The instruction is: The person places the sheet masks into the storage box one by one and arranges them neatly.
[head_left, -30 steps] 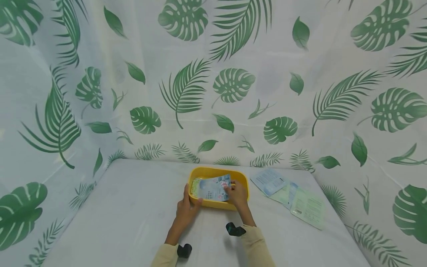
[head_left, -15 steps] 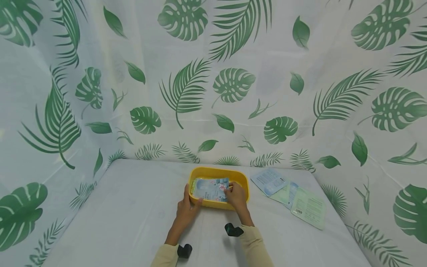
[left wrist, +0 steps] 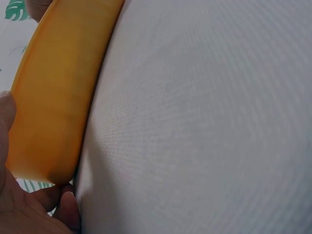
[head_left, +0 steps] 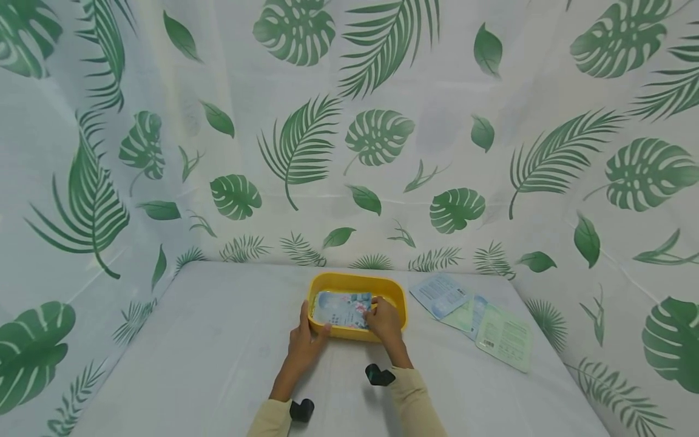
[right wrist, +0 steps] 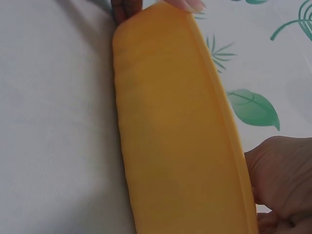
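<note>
A yellow plastic bin (head_left: 349,334) stands on the white-covered table. My left hand (head_left: 307,344) holds its front left corner, the thumb at the front rim and the fingers along the left side. In the left wrist view, fingertips (left wrist: 68,209) curl by the bin's lower edge. Inside lies a flat light-blue packet (head_left: 335,308) with a pink flower print, like a sheet mask sachet. My right hand (head_left: 385,325) reaches over the front rim and pinches the packet's right end. The right wrist view shows the bin's outer wall (right wrist: 165,112), which hides the packet and these fingertips.
Right of the bin, several flat packets overlap: a blue one (head_left: 441,295) at the back and a pale green one (head_left: 503,340) at the front, with others partly covered between them. A leaf-printed white curtain (head_left: 349,200) closes off the table's back and sides.
The blue packet has come down flatter into the bin and slid slightly left, covering the green print seen at its left. My right hand moved slightly left with it. The left hand stays put.
</note>
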Available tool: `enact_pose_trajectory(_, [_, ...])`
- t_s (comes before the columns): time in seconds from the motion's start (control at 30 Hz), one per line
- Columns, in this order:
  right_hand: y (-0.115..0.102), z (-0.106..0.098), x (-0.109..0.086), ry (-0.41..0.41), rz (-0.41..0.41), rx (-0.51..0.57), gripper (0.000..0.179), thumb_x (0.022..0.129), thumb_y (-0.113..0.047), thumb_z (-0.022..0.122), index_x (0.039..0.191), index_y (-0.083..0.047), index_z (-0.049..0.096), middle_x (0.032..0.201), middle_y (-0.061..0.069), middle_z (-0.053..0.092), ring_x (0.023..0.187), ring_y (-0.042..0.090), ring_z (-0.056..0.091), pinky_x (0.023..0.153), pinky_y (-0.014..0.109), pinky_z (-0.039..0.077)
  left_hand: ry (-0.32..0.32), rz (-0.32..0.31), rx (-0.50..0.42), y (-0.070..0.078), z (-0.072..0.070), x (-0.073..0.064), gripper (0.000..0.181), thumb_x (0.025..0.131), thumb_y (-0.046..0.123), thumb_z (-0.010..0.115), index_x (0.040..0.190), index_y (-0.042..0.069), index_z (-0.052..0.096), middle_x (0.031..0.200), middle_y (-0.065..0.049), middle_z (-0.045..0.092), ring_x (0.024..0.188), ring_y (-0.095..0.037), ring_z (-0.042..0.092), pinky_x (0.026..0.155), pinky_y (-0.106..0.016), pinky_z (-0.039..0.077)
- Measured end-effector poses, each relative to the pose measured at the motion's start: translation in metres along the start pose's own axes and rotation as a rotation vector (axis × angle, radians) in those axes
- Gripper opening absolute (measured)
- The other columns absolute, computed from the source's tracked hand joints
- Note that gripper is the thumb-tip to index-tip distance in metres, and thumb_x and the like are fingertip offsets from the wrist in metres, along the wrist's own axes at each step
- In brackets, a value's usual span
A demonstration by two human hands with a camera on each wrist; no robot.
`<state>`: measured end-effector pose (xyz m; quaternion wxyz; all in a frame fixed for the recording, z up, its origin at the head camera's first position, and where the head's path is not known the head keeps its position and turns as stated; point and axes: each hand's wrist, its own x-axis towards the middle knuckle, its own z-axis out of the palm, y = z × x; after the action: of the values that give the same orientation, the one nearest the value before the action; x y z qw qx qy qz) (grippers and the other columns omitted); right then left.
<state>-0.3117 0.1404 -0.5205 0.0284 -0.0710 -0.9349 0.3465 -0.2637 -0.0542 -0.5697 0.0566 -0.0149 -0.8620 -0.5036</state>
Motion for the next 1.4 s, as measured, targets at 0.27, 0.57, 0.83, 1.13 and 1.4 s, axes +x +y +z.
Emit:
enact_pose_trajectory(0.27, [-0.0009, 0.0034, -0.0003, -0.01, 0.039, -0.057, 0.039, 0.089, -0.018, 0.07, 0.121, 0.002, 0.063, 0.1, 0.013, 0.069, 0.081, 0.022, 0.057, 0.079, 0.039, 0.053, -0.009, -0.019, -0.015, -0.0012, 0.0013, 0.0001, 0.087, 0.096, 0.048, 0.058, 0.157, 0.013, 0.008, 0.152, -0.029, 0.034, 0.138, -0.047, 0.037, 0.11, -0.06, 0.031])
enact_pose_trajectory(0.57, [-0.0024, 0.0073, 0.0027, -0.027, 0.066, -0.092, 0.041, 0.089, -0.019, 0.07, 0.123, 0.002, 0.062, 0.102, 0.013, 0.069, 0.08, 0.022, 0.057, 0.08, 0.039, 0.052, -0.011, -0.017, -0.014, -0.0013, -0.0004, -0.0011, 0.087, 0.096, 0.048, 0.057, 0.157, 0.013, 0.007, 0.151, -0.031, 0.035, 0.136, -0.049, 0.038, 0.11, -0.061, 0.032])
enact_pose_trajectory(0.83, [-0.0032, 0.0071, 0.0028, -0.021, 0.049, -0.124, 0.039, 0.09, -0.02, 0.07, 0.122, 0.001, 0.063, 0.102, 0.011, 0.069, 0.081, 0.022, 0.057, 0.084, 0.042, 0.053, -0.003, -0.014, 0.0, -0.0011, 0.0005, -0.0003, 0.086, 0.096, 0.047, 0.057, 0.157, 0.013, 0.008, 0.151, -0.03, 0.036, 0.135, -0.049, 0.039, 0.108, -0.061, 0.033])
enact_pose_trajectory(1.13, [-0.0038, 0.0072, 0.0013, -0.011, 0.038, -0.161, 0.032, 0.088, -0.02, 0.071, 0.113, 0.001, 0.069, 0.099, 0.01, 0.07, 0.079, 0.021, 0.057, 0.083, 0.04, 0.052, -0.007, -0.038, -0.01, 0.0002, 0.0017, 0.0008, 0.086, 0.096, 0.046, 0.058, 0.157, 0.012, 0.007, 0.154, -0.028, 0.033, 0.138, -0.048, 0.037, 0.11, -0.06, 0.031])
enact_pose_trajectory(1.4, [-0.0037, 0.0082, 0.003, -0.029, 0.043, -0.164, 0.016, 0.087, -0.019, 0.071, 0.089, -0.003, 0.07, 0.071, 0.004, 0.058, 0.067, 0.019, 0.052, 0.062, 0.03, 0.038, -0.005, -0.049, -0.005, -0.0004, 0.0018, 0.0019, 0.087, 0.096, 0.045, 0.059, 0.157, 0.012, 0.007, 0.155, -0.028, 0.031, 0.139, -0.048, 0.035, 0.111, -0.061, 0.03])
